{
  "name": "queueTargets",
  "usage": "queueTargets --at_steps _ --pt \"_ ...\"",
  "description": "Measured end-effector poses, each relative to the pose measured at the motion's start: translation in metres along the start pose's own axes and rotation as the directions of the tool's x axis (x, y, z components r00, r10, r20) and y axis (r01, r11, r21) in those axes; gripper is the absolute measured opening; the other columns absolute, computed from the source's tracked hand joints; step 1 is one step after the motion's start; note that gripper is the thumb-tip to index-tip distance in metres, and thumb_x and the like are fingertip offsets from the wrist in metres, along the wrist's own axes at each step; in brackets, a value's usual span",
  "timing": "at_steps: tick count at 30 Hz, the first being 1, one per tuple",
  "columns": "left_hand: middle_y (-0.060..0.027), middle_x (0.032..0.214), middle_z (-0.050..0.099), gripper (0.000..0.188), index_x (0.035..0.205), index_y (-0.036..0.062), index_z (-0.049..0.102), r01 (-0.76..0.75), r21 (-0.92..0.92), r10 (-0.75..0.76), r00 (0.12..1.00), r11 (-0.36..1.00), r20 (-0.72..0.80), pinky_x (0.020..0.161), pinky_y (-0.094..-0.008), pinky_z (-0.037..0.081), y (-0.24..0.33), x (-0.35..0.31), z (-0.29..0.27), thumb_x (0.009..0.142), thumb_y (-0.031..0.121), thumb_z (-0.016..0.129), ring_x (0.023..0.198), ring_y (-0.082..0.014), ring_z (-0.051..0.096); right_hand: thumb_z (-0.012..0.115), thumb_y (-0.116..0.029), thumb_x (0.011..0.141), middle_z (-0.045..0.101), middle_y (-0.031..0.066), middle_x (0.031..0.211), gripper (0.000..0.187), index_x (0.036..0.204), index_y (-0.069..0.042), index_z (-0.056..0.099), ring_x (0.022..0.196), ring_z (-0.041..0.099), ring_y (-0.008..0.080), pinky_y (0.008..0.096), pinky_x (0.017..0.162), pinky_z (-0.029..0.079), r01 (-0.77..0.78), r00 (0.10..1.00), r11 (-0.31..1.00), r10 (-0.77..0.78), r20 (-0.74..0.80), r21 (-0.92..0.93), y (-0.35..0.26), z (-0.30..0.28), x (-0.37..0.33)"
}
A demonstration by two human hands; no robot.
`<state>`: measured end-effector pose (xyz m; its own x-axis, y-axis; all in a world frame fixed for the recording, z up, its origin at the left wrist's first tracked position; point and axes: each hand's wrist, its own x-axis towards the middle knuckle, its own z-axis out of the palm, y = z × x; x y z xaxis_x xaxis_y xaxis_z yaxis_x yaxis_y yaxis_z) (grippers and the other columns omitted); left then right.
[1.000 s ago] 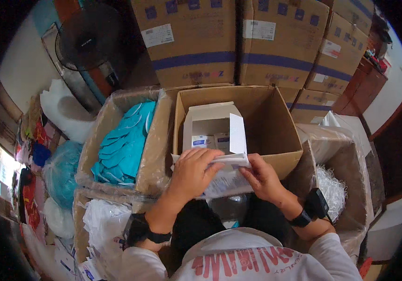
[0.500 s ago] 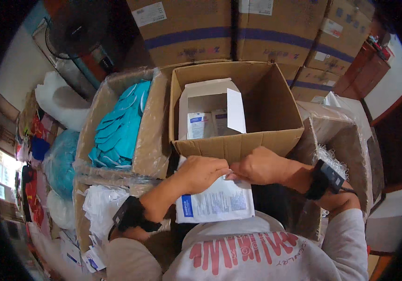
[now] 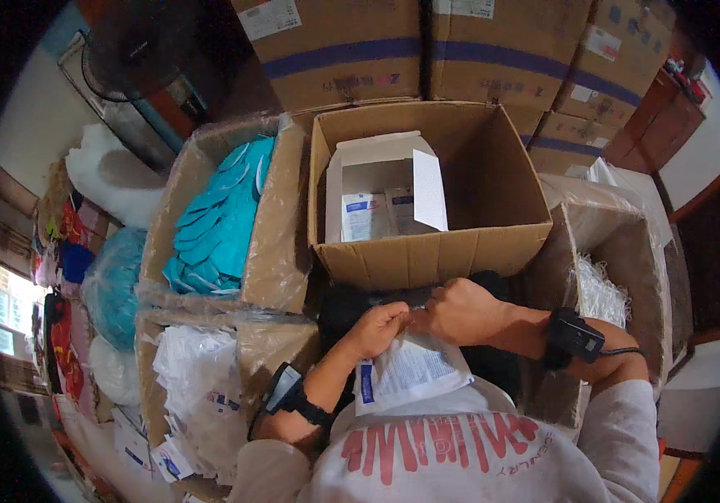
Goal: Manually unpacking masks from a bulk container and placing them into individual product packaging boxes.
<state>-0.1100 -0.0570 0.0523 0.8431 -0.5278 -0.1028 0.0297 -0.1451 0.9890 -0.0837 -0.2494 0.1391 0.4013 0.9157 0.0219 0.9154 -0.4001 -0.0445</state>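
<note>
Above my lap is a white printed plastic packet [image 3: 414, 373] with a blue patch on its left side. My left hand [image 3: 379, 329] and my right hand [image 3: 458, 312] meet at the packet's top edge, fingertips pinched close together on it. Both hands are closed; the exact grip is partly hidden by the fingers. Just beyond my hands stands an open cardboard box [image 3: 427, 256]. In it rests an open white carton [image 3: 429, 191] containing similar packets [image 3: 366, 218].
On the left, a plastic-lined box holds teal folded masks [image 3: 221, 222]. Below it, another holds white packets [image 3: 196, 373]. White stringy bands [image 3: 601, 292] fill part of a box at right. Large taped cartons [image 3: 506, 50] are stacked behind.
The packet has moved nearer my body and now tilts, its upper edge gathered. My left hand has shifted down and rightward, its forearm lower. My right hand has dropped slightly.
</note>
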Motion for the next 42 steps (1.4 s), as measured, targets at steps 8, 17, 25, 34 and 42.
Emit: queueTargets --at_steps 8,17,25,34,42 --pt "-0.009 0.078 0.057 0.019 0.08 0.0083 0.057 -0.255 0.761 0.164 0.967 0.596 0.196 0.07 -0.0366 0.038 0.065 -0.01 -0.049 0.085 0.021 0.045 0.079 -0.0267 0.054 0.045 -0.039 0.085 0.058 0.0151 0.063 0.035 0.078 -0.007 0.059 0.063 0.058 0.0338 0.0431 0.057 0.045 -0.265 0.961 0.85 0.192 0.202 0.455 -0.001 -0.001 0.023" --pt "-0.0135 0.074 0.056 0.022 0.079 0.0052 0.053 -0.015 0.42 0.083 0.986 0.908 -0.144 0.064 -0.0395 0.042 0.026 -0.026 -0.022 0.087 0.023 0.044 0.073 -0.0328 0.055 0.042 -0.035 0.086 0.06 0.0136 0.067 0.031 0.079 -0.009 0.059 0.065 0.059 0.0346 0.0426 0.059 0.047 -0.145 0.977 0.919 0.073 0.202 0.367 0.0 0.021 0.032" --pt "-0.0191 0.075 0.054 0.016 0.083 0.0004 0.05 0.053 0.236 0.009 0.967 0.97 -0.256 0.059 -0.0344 0.042 -0.019 -0.02 0.006 0.088 0.014 0.043 0.07 -0.0354 0.054 0.053 -0.024 0.076 0.059 0.006 0.061 0.015 0.068 -0.013 0.06 0.057 0.06 0.0241 0.036 0.048 0.048 0.123 0.992 0.989 -0.12 -0.035 0.079 0.001 0.052 0.025" --pt "-0.0185 0.082 0.057 0.021 0.088 0.001 0.053 0.075 0.145 -0.044 0.978 0.987 -0.205 0.067 -0.0362 0.043 -0.061 -0.01 0.029 0.088 0.019 0.041 0.078 -0.0353 0.055 0.053 -0.017 0.072 0.06 0.007 0.061 0.01 0.068 -0.012 0.061 0.058 0.061 0.0236 0.0358 0.049 0.048 0.063 0.977 0.997 -0.068 0.202 0.033 -0.01 0.056 0.011" --pt "-0.0163 0.086 0.06 0.034 0.091 0.0002 0.055 0.165 0.145 -0.13 0.966 0.976 -0.225 0.072 -0.0366 0.042 -0.086 -0.003 0.033 0.089 0.031 0.04 0.082 -0.03 0.057 0.053 -0.016 0.07 0.061 0.0081 0.065 0.01 0.074 -0.01 0.061 0.061 0.062 0.0236 0.037 0.05 0.048 0.153 0.973 0.987 -0.161 0.165 0.056 -0.052 0.034 0.022"
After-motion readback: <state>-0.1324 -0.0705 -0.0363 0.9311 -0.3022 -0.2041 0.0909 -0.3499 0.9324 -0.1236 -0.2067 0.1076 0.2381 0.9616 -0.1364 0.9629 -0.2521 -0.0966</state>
